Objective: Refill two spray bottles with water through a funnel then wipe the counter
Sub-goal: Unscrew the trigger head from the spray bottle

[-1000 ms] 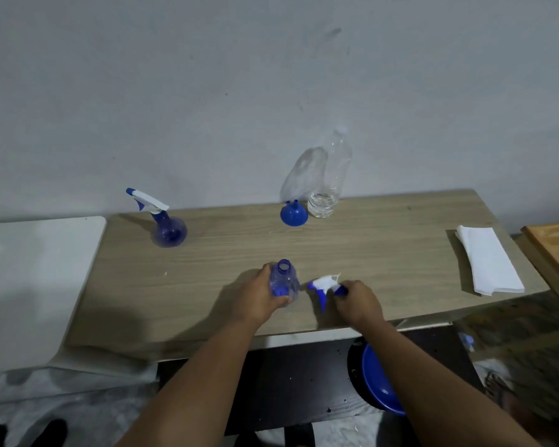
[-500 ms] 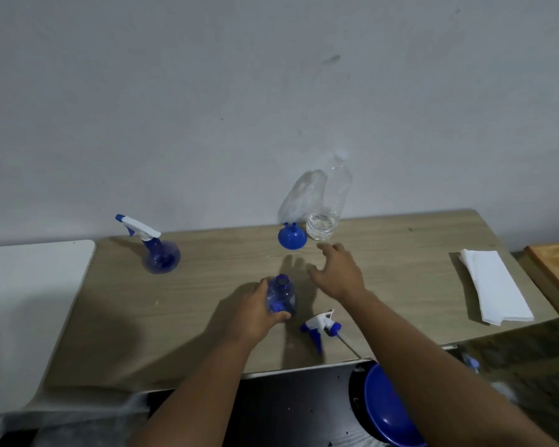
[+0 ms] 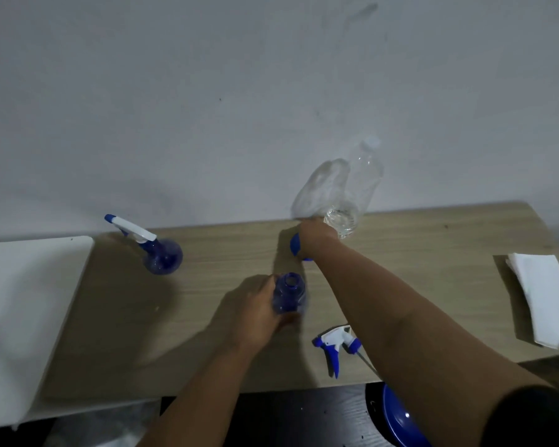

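Uncapped blue spray bottle (image 3: 289, 296) upright mid-counter, blue funnel (image 3: 296, 247) behind, trigger head (image 3: 334, 345) lying nearby.

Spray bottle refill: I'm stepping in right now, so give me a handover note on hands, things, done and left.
Left hand grips the open spray bottle upright on the counter. Right hand is on the blue funnel beside the clear water bottle; grip unclear.
Removed trigger head lies near the front edge. Second spray bottle, capped, stands far left. White cloth lies right.
Done: one head off.
Left: both fills, recapping, wiping.
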A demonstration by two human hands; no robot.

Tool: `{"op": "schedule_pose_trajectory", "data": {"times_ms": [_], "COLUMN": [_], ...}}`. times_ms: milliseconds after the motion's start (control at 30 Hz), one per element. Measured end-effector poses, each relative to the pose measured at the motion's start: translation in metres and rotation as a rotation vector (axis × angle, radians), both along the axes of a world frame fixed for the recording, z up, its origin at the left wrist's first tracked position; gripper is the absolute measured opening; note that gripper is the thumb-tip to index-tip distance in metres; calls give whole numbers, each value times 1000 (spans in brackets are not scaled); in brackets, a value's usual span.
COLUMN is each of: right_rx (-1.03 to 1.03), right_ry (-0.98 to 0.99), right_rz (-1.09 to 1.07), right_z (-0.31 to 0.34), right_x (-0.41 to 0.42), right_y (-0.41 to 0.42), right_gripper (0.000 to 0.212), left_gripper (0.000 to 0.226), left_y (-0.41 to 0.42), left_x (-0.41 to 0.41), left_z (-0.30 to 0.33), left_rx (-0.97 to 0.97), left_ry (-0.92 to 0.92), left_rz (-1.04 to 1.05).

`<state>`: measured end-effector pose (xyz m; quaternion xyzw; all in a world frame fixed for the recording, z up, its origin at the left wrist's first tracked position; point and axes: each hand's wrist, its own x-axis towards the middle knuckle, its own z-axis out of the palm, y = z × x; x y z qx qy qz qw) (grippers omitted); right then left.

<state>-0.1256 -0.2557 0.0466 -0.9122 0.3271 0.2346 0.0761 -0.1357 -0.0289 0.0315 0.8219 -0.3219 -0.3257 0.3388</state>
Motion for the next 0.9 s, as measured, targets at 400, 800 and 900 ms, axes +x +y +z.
{"op": "schedule_pose_trajectory", "data": {"times_ms": [400,800,900], "right_rx": [538,971,992], "right_ry": [-527,-1294,-1372], "right_rz": [-478,-565,-574], "right_z": [54,99,89], "right_x": [-42,-128,-136], "right_y": [5,114,127], "right_gripper": [104,77,75], "left_gripper": [74,72,71], "left_y": [7,18,18], "left_x": [-9,-35,-37], "left_z": [10,19,26], "left_rx": [-43,-13,0], "left_ry": [24,17,25], "left_rz": [32,41,25]}}
